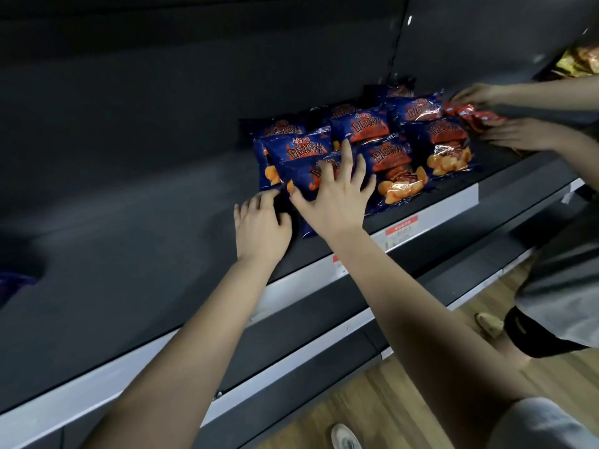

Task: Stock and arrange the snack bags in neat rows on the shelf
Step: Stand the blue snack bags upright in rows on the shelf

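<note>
Your blue snack bags (359,124) sit in a tight cluster on the dark shelf (146,228), right of its middle, in overlapping rows from the back wall to the front edge. Each bag lies leaning back, its long axis running front to back: the printed top points to the rear, the end with the orange chips picture points at you.

The front-left bag (298,173) breaks that line. It is tilted, its top swung toward the right, and its lower end hangs over the shelf's front edge.

Your right hand (334,196) lies palm down on that bag, arm stretched forward, all fingers straight and fanned wide, pressing flat and not curling round anything. Your left hand (259,225) is just beside it at the bag's left corner, palm down on the shelf, fingers loosely bent and holding nothing, thumb out toward the bag.

Farther right, another person's two hands (518,134) handle small red packets (470,113) next to the last blue bag.
</note>
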